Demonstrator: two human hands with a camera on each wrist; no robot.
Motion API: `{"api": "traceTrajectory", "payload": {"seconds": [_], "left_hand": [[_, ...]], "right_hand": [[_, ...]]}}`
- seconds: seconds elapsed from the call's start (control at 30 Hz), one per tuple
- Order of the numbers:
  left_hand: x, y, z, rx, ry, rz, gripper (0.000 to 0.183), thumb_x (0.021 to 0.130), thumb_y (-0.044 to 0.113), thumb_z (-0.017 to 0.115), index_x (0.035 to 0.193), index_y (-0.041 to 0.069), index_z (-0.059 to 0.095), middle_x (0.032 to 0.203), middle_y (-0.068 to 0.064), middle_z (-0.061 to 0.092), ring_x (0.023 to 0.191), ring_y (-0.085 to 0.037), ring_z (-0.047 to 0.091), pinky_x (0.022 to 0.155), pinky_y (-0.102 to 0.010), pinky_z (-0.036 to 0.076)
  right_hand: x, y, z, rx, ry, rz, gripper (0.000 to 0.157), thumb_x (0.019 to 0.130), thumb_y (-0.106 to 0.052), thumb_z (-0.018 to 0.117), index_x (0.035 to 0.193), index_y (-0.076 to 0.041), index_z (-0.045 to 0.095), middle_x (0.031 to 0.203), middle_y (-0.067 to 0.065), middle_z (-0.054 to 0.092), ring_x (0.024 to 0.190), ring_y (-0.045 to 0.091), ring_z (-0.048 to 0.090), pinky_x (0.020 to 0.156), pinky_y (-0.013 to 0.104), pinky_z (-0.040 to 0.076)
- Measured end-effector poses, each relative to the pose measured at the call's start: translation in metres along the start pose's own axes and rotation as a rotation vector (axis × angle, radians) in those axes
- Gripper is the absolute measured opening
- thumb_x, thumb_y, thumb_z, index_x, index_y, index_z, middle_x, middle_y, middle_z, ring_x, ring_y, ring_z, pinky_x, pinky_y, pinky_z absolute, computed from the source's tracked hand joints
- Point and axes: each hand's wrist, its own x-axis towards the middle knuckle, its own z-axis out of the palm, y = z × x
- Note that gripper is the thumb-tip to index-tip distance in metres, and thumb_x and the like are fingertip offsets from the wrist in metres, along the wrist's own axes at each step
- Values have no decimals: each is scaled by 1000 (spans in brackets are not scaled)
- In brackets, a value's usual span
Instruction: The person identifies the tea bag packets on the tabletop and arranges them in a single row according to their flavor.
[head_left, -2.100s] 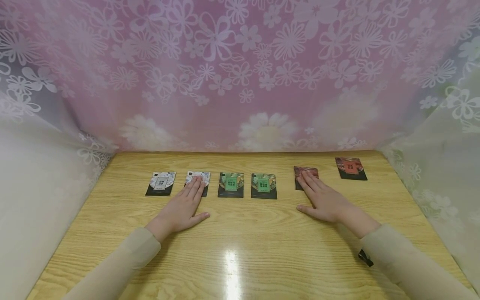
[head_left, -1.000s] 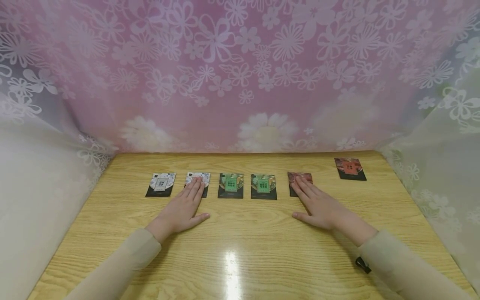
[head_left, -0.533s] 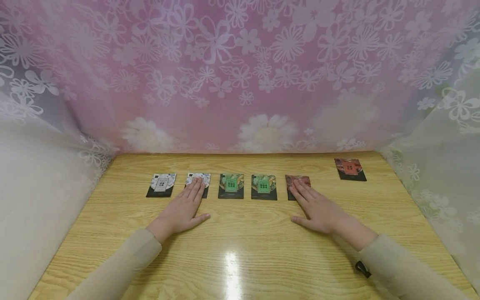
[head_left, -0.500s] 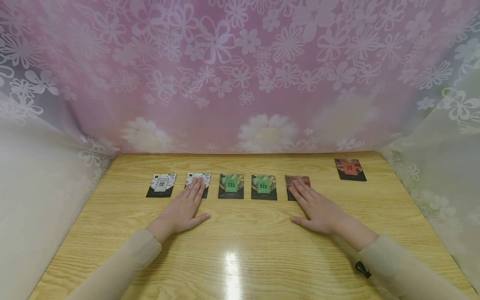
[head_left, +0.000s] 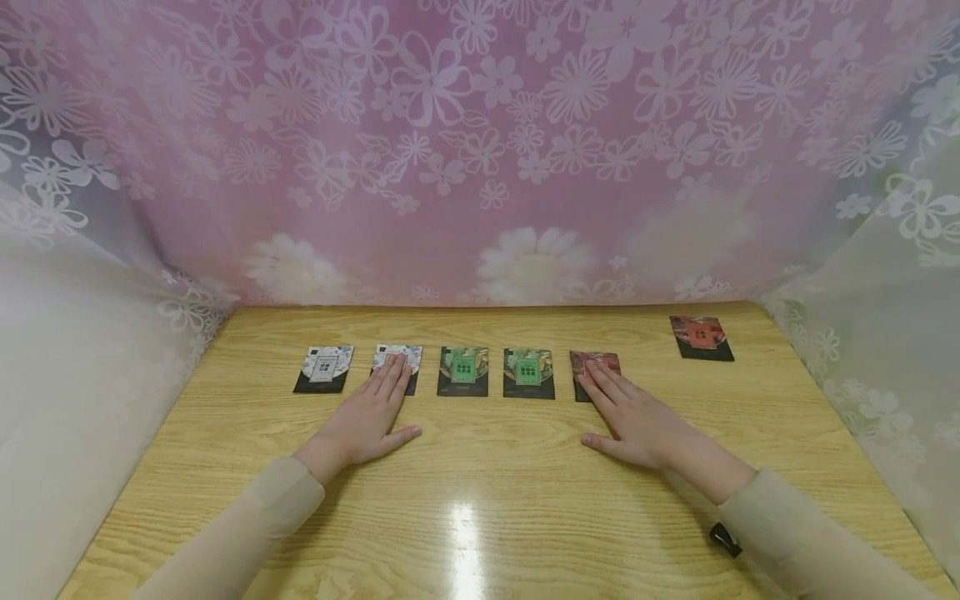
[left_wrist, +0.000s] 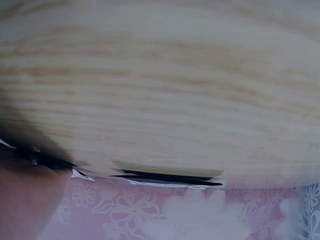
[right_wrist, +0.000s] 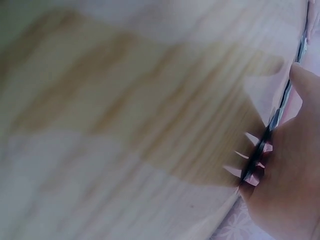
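Small flat packets lie in a row on the wooden table. My left hand (head_left: pixel 367 419), fingers straight, rests its fingertips on a white-and-black packet (head_left: pixel 411 356), hiding its middle. Another white-and-black packet (head_left: pixel 323 370) lies to its left. Two green-and-black packets, a left one (head_left: pixel 462 372) and a right one (head_left: pixel 528 373), lie between the hands. My right hand (head_left: pixel 637 419) presses straight fingers on a red-and-black packet (head_left: pixel 579 364), partly covering it. A second red-and-black packet (head_left: pixel 702 337) lies farther back at the right, slightly tilted. In the right wrist view, the right hand (right_wrist: pixel 287 175) touches a packet seen edge-on.
The wooden table (head_left: pixel 405 517) ends at a pink flowered curtain (head_left: pixel 450 167) behind. Pale sheets hang at the left and right sides. A small black object (head_left: pixel 725 540) is beside the right sleeve.
My right hand has slid its red packet left and toward me, bringing it level with the green packets. It has barely moved over the last half second. My left hand has stayed in place.
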Motion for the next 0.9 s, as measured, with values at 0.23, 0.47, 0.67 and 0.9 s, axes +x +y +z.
{"api": "traceTrajectory", "payload": {"seconds": [0.23,0.47,0.67,0.9], "left_hand": [[0,0,0,-6,-10,-1,93,91,69,26,151,0,7,158,-19,0,146,-32,0,118,-43,15],[-1,0,0,-14,-8,-2,93,91,69,26,151,0,7,158,-18,0,146,-32,0,118,-43,15],[-1,0,-2,-20,1,4,94,91,69,29,150,-1,10,157,-20,2,145,-33,3,118,-44,16],[-1,0,-2,-16,0,7,93,91,68,29,150,-1,10,157,-20,2,145,-33,3,118,-44,16]], "right_hand": [[0,0,-1,-2,15,-9,86,91,-63,42,150,-5,20,157,18,12,144,34,14,114,50,24],[0,1,2,2,62,-27,86,90,-62,46,149,-4,25,155,20,18,142,36,20,111,52,27],[0,4,6,-4,50,-20,88,89,-66,42,151,-6,21,157,17,14,143,34,17,112,52,25],[0,5,6,5,57,-16,87,89,-66,43,151,-9,19,158,14,11,145,32,13,113,52,22]]}}
